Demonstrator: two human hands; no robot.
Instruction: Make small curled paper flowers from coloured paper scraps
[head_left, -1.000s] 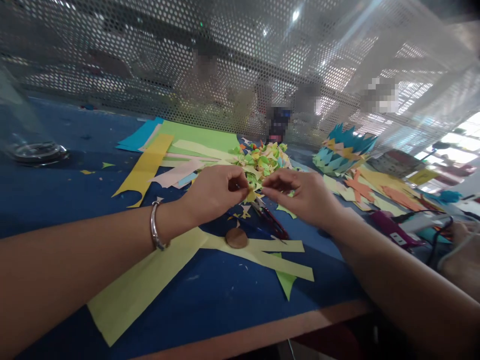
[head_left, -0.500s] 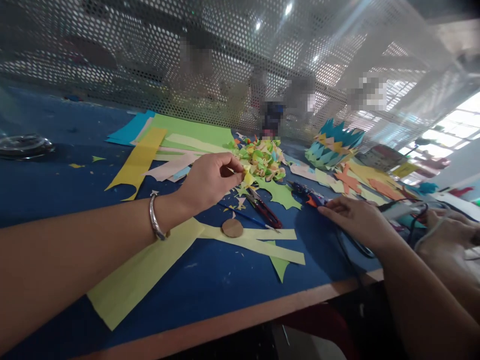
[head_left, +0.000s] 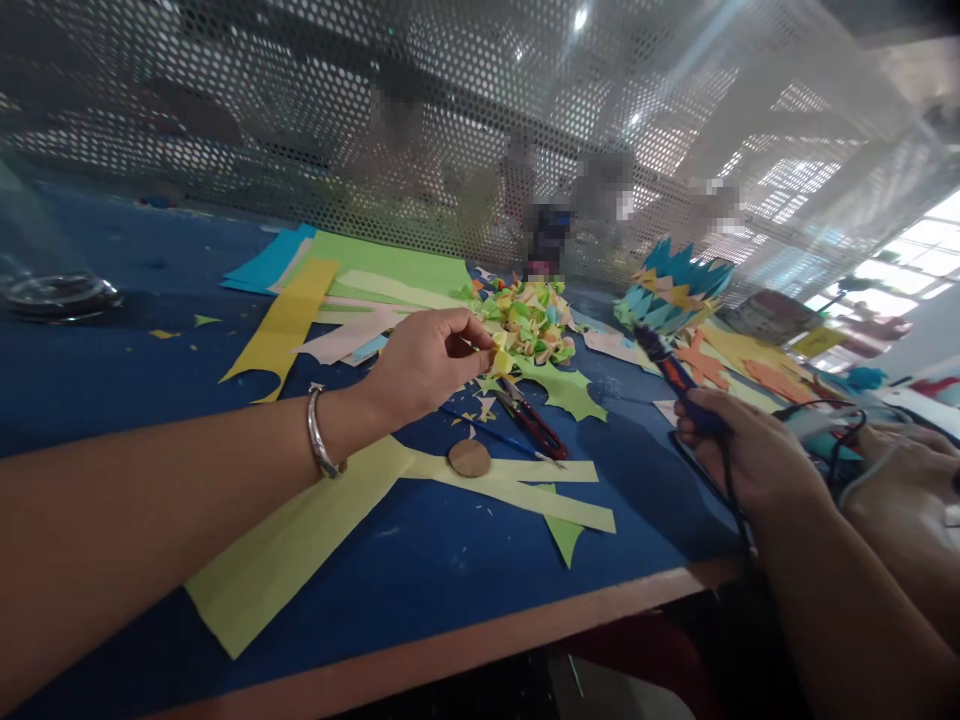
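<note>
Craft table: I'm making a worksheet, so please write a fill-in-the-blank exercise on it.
The left hand pinches a paper piece coloured ____.
The ____ hand holds the corded tool.
The round disc is coloured ____.
The table top is coloured ____.
Missing words: yellow; right; brown; blue.

Holding a yellow paper piece (head_left: pixel 502 360) in the left hand (head_left: pixel 431 362) and a corded tool (head_left: pixel 673 374) in the right hand (head_left: pixel 754 455).

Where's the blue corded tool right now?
In the head view, the blue corded tool is right of centre, held in the right hand, its tip seen against the lower edge of the spiky paper ring.
</note>
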